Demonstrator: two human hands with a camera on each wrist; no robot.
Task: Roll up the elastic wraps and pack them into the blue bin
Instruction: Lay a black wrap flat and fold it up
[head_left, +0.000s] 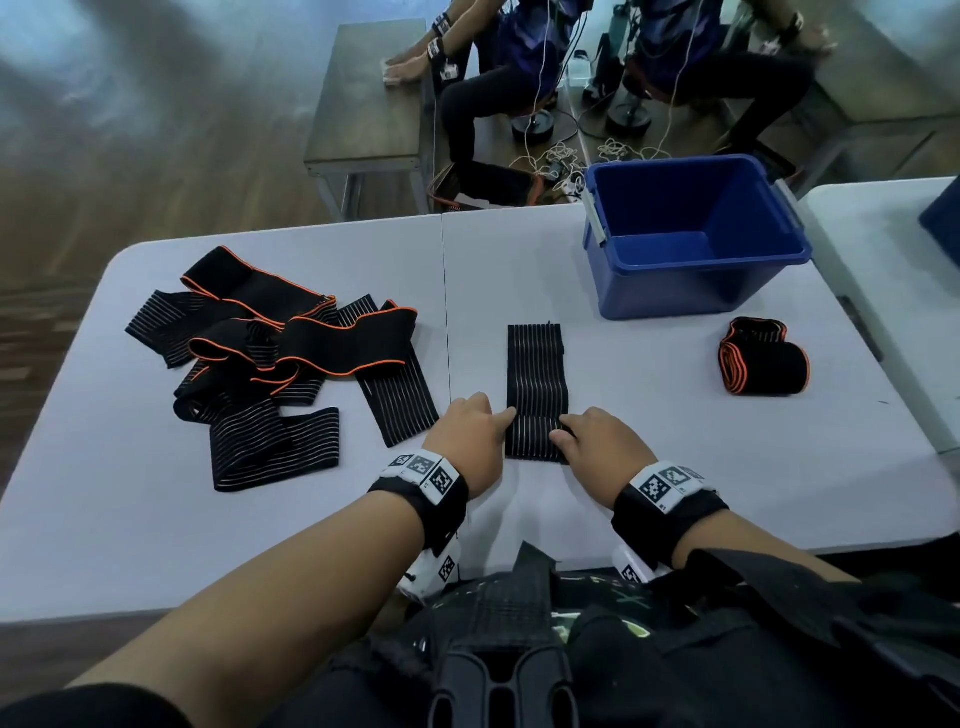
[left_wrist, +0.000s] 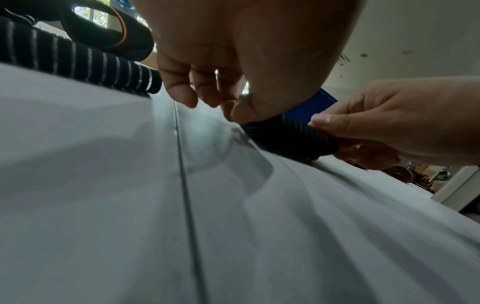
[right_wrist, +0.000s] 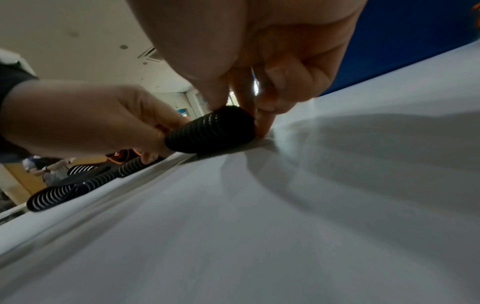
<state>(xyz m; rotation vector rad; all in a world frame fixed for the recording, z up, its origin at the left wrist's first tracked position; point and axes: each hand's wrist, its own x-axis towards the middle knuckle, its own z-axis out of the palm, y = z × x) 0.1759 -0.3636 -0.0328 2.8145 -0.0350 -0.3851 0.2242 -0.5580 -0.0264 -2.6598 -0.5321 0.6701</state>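
A black striped elastic wrap (head_left: 535, 374) lies lengthwise on the white table (head_left: 519, 249), its near end turned into a small roll (left_wrist: 291, 137) (right_wrist: 210, 131). My left hand (head_left: 470, 431) pinches the roll's left end with thumb and fingers. My right hand (head_left: 597, 441) pinches its right end. The blue bin (head_left: 691, 280) stands open at the far right and looks empty. A rolled wrap with orange edging (head_left: 763, 358) rests on the table to the right, below the bin.
A loose pile of black wraps (head_left: 280, 348), some orange-edged and some striped, covers the table's left half. A second white table (head_left: 883, 234) adjoins on the right. Beyond the far edge are a brown bench (head_left: 369, 98), cables and seated people.
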